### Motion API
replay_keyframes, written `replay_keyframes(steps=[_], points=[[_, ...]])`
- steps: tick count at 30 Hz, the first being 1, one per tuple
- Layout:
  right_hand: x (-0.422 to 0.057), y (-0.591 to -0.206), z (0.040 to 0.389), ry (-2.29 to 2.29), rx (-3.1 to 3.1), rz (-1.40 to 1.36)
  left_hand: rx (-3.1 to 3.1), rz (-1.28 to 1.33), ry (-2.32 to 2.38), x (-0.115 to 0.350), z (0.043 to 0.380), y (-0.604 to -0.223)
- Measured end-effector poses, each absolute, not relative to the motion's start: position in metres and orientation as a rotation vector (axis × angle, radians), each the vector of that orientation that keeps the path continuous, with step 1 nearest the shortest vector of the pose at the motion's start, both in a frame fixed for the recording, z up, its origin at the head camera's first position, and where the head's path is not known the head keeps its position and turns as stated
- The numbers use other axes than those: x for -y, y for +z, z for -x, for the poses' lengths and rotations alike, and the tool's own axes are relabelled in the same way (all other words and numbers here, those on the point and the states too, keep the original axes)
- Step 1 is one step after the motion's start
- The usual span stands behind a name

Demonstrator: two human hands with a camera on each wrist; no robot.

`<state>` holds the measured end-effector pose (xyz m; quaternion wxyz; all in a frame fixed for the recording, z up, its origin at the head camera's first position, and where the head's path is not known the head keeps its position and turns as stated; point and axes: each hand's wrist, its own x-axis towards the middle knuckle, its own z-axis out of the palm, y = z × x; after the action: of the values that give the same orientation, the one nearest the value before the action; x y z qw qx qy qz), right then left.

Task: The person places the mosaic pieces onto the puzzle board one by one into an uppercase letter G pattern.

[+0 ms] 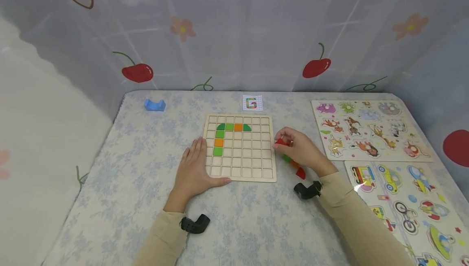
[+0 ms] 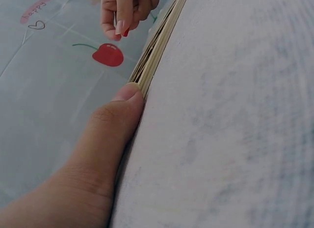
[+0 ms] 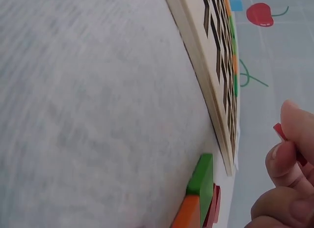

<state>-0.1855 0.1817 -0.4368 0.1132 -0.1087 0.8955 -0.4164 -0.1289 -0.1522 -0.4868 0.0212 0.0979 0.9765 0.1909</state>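
A wooden grid board lies on the table, with green and orange blocks set in a bent row at its upper left. My left hand rests at the board's near left corner, fingers straight along the left side, thumb against the near edge. Just off the board's right side, my right hand pinches a red block between thumb and fingers, raised above the table. Below that hand lie loose blocks: a green block, an orange block and a red quarter-round block. The hand partly hides them.
Behind the board lies a small card with a coloured G pattern. A blue curved piece stands at the back left. Two puzzle boards fill the right side, an animal puzzle and a vehicle puzzle. A curtain hangs behind the table.
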Motion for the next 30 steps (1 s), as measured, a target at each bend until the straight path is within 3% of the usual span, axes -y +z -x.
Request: replay_keyframes(steps=[18, 30], points=[[-0.131, -0.437, 0.188, -1.21, -2.479, 0.383, -3.022, -0.29, 0.581, 0.152, 0.13, -0.487], [-0.09, -0.44, 0.186, -1.17, -2.464, 0.592, -3.031, -0.293, 0.561, 0.152, 0.129, -0.486]])
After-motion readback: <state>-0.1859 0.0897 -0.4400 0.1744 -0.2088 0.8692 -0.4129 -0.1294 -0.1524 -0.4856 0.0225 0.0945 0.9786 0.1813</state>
